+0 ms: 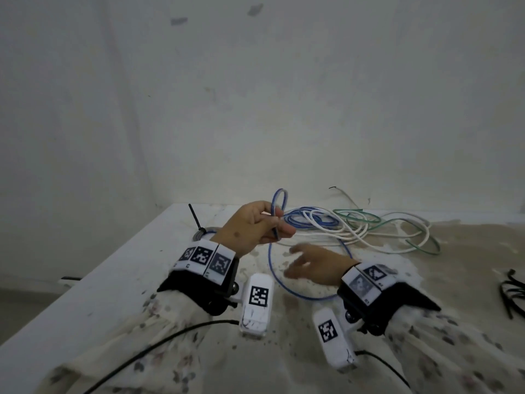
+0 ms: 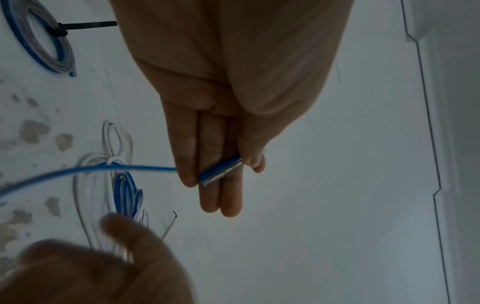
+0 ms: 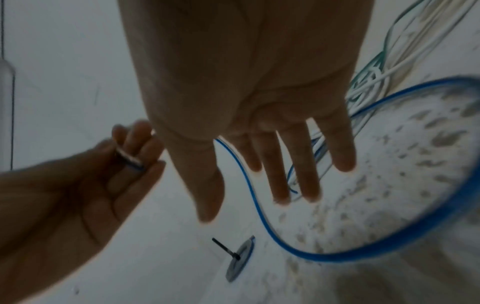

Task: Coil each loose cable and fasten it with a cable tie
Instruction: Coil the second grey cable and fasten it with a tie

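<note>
Left hand pinches blue cable end, first small loop raised above tabletop. Right hand spread, holding nothing, beside slack. Advice: feed slack in even loops; avoid snagging white cable.

Loose blue cable looping on table, tied coil flat nearby
</note>
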